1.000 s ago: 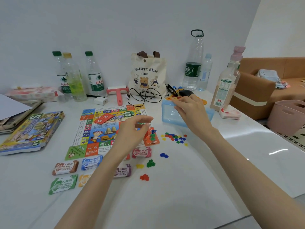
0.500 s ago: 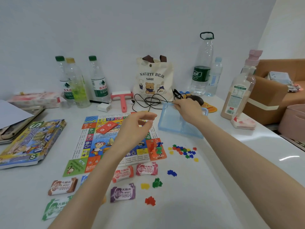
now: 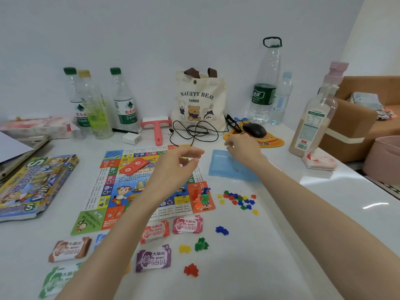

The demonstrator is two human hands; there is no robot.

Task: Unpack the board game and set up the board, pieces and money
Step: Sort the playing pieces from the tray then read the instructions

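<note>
Blue translucent plastic tray (image 3: 229, 169) lies just right of the colourful paper game board (image 3: 121, 191). We see the right hand (image 3: 244, 147) curled at its far edge, but we cannot tell whether it grips. The left hand (image 3: 173, 169) hovers over the board, loosely bent and holding nothing we can see. Paper money stacks (image 3: 187, 224) line the board's near edge, with small coloured plastic pieces (image 3: 238, 200) scattered to its right

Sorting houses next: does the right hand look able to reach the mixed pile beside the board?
Likely yes: the mixed pile lies uncovered, just nearer than the blue tray by the right hand.
</note>
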